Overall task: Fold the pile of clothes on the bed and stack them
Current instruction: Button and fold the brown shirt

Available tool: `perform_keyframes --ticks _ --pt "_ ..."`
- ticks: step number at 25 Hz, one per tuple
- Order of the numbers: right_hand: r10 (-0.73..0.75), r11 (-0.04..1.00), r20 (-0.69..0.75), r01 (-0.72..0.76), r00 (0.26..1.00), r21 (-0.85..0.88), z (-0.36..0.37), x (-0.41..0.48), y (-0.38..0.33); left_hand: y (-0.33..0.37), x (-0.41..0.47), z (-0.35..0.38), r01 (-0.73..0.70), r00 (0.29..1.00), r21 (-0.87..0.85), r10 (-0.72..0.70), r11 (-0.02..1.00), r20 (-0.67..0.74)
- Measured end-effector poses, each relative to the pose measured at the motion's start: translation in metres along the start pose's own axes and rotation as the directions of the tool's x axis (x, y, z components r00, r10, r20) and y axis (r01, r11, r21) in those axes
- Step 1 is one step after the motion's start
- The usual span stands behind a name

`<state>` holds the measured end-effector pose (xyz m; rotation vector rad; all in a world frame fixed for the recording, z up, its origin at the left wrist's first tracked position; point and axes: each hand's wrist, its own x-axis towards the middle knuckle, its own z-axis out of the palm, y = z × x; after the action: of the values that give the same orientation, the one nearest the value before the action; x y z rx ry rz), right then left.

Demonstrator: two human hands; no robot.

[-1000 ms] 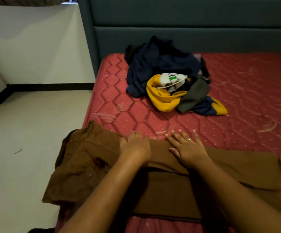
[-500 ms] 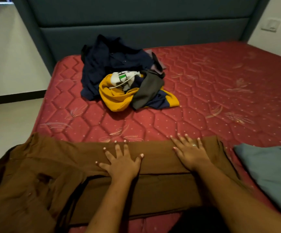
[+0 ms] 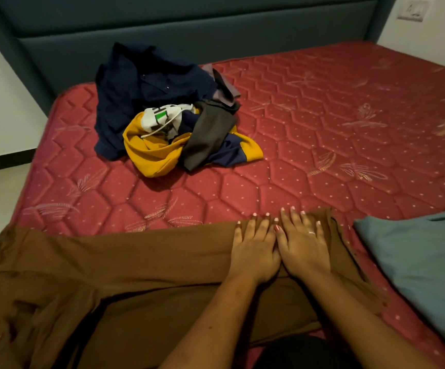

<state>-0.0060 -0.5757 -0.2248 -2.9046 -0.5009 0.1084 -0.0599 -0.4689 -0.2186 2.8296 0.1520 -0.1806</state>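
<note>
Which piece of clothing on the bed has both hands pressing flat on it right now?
The brown garment along the near edge. The left hand and right hand rest on its right end; the others lie untouched.

Cut off by the left and bottom edges, the brown garment [image 3: 125, 262]; by the right edge, the grey-blue cloth [image 3: 423, 257]; buried under the navy shirt [image 3: 146, 83] and dark grey piece [image 3: 208, 134], most of the yellow garment [image 3: 149, 155]; too small to read, the wall switch [image 3: 412, 8].
</note>
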Motion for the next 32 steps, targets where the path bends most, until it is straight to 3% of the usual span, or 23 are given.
perform_keyframes --ticks 4,7,9,10,12,14,16,19,21,24,27,29,32 --pt "0.195 0.981 -0.01 -0.195 0.981 0.008 -0.005 0.009 0.023 -0.002 -0.005 -0.005 0.01 1.0 0.009 -0.01 1.0 0.024" --pt "0.494 0.862 0.078 -0.499 0.866 0.09 -0.025 0.008 0.031 -0.022 -0.027 -0.02 0.072 0.994 -0.013 -0.071 0.997 0.085" --pt "0.539 0.827 0.072 -0.543 0.84 0.144 -0.04 0.004 0.001 -0.056 -0.055 -0.038 0.164 0.979 0.015 -0.165 0.986 0.117" --pt "0.469 0.879 -0.014 -0.464 0.883 0.113 -0.044 0.002 -0.023 -0.074 -0.068 -0.047 0.219 0.968 0.044 -0.223 0.975 0.117" --pt "0.151 0.988 -0.138 -0.144 0.979 0.06 -0.049 -0.003 -0.1 -0.123 -0.104 -0.073 0.376 0.925 0.084 -0.379 0.923 0.034" --pt "-0.152 0.978 0.01 0.149 0.988 0.145 -0.046 -0.022 -0.195 -0.178 -0.147 -0.098 0.548 0.835 0.04 -0.543 0.836 -0.09" --pt "-0.374 0.918 0.276 0.312 0.885 0.243 -0.022 -0.056 -0.283 -0.231 -0.187 -0.116 0.664 0.741 -0.012 -0.66 0.748 -0.119" --pt "-0.598 0.802 0.419 0.514 0.684 0.305 0.021 -0.1 -0.365 -0.292 -0.239 -0.119 0.789 0.611 -0.094 -0.791 0.607 0.02" --pt "-0.649 0.757 0.421 0.592 0.634 0.275 0.041 -0.104 -0.388 -0.321 -0.256 -0.108 0.805 0.584 -0.153 -0.811 0.573 0.032" --pt "-0.682 0.72 0.397 0.659 0.614 0.218 0.057 -0.087 -0.408 -0.349 -0.257 -0.096 0.701 0.657 -0.262 -0.743 0.664 -0.126" --pt "-0.683 0.73 0.313 0.627 0.66 0.272 0.069 -0.072 -0.426 -0.356 -0.246 -0.092 0.667 0.67 -0.352 -0.735 0.657 -0.103" --pt "-0.665 0.746 0.284 0.633 0.691 0.208 0.074 -0.064 -0.436 -0.351 -0.246 -0.088 0.665 0.666 -0.366 -0.739 0.65 -0.103" --pt "-0.637 0.755 0.385 0.641 0.667 0.139 0.067 -0.051 -0.448 -0.343 -0.251 -0.092 0.595 0.678 -0.475 -0.722 0.648 -0.137"
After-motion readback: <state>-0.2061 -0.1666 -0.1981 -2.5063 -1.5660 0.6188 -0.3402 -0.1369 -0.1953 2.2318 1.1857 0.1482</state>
